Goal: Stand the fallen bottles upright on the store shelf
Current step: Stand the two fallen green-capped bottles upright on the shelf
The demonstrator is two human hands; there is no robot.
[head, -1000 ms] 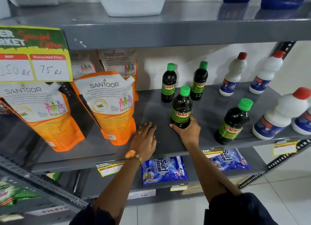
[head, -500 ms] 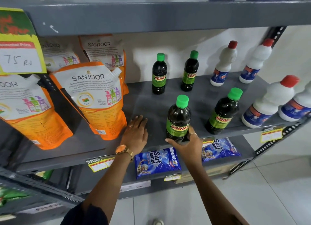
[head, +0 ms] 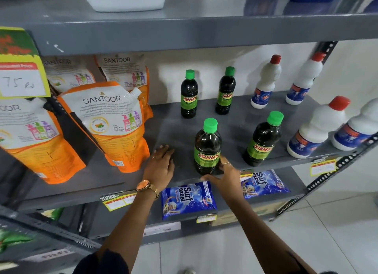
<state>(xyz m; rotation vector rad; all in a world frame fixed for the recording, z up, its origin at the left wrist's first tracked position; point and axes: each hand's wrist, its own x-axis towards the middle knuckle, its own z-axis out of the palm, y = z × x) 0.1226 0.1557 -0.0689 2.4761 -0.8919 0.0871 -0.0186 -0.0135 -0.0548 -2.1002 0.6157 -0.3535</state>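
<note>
A dark Sunny bottle with a green cap (head: 207,144) stands upright near the front edge of the grey shelf (head: 176,128). My right hand (head: 224,174) wraps its base from the front right. My left hand (head: 160,167) lies flat on the shelf to the bottle's left, fingers spread, a gold watch on the wrist. Three more Sunny bottles stand upright: one to the right (head: 262,139) and two at the back (head: 189,94) (head: 226,90). Several white bottles with red caps (head: 319,128) stand upright at the right.
Orange Santoor refill pouches (head: 110,126) lean at the left of the shelf. Blue Surf Excel packets (head: 189,200) lie on the shelf below. A yellow price sign (head: 20,69) hangs at the top left. The upper shelf (head: 184,28) overhangs closely.
My right hand has drawn the Sunny bottle from mid-shelf toward the front edge and still grips its base. My left hand has stayed flat on the shelf.
</note>
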